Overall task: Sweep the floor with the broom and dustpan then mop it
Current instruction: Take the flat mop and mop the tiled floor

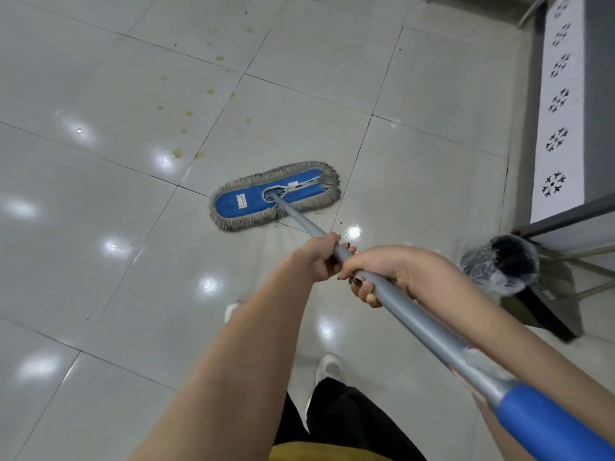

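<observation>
A flat mop head (275,196), blue on top with a grey fringe, lies on the glossy grey tile floor (100,181) ahead of me. Its grey handle (409,314) runs back to the lower right and ends in a blue grip (545,424). My left hand (316,259) is closed around the handle farther down the pole. My right hand (382,272) grips it just behind the left. Yellowish stain spots (189,113) dot the tiles beyond the mop head.
A black dustpan (545,311) and a black-bristled broom head in clear plastic (501,262) stand at the right by metal legs. A grey panel with a white snowflake-patterned strip (559,104) lines the right side. My white shoes (329,366) are below.
</observation>
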